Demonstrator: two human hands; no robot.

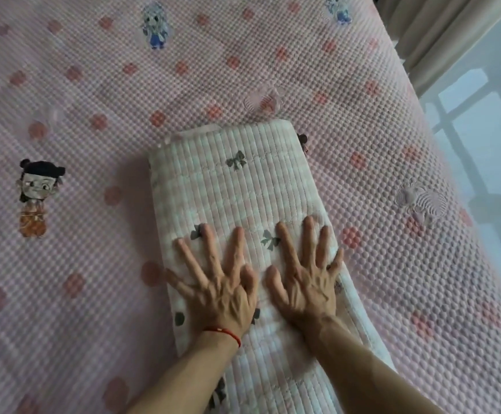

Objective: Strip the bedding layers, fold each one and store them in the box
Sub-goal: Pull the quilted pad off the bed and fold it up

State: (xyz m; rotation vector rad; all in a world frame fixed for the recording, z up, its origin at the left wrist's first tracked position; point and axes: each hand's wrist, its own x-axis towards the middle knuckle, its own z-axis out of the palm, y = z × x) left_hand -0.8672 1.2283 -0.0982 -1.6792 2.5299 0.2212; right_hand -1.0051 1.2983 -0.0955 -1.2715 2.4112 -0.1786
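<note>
Head view: while both hands lie flat, pressing down on a folded layer in the middle of the bed.
Left hand [213, 282]: fingers straight and spread, palm down on the near left part of the folded quilted pad [237, 186]; nothing gripped; red string bracelet [223, 333] at the wrist.
Right hand [306, 279]: same posture, fingers splayed, palm down beside the left hand and near the pad's right edge; nothing gripped.
Task thing: white-and-pink quilted pad with small bow prints, folded into a long narrow stack, lying on the pink bubble-textured bedspread [93, 85]; far end rounded at a fold, near end running out of the bottom of the frame.
Step in hand, as judged: flattening and smoothing the fold before another fold or a lift.
Doing it well: press from the middle outward to drive air out; square the layered edges on the right side, which look slightly offset; keep palms flat so as not to drag the top layer askew.
Left to do, as judged: bedspread not yet stripped; box not in view.
Around: cartoon figures printed on the bedspread [38, 198]; curtain [440, 34] at upper right; pale floor [482, 138] past the bed's right edge.
In the way: nothing resting on the pad besides the hands; bed edge close on the right, so a slide that way could tip the stack off.
</note>
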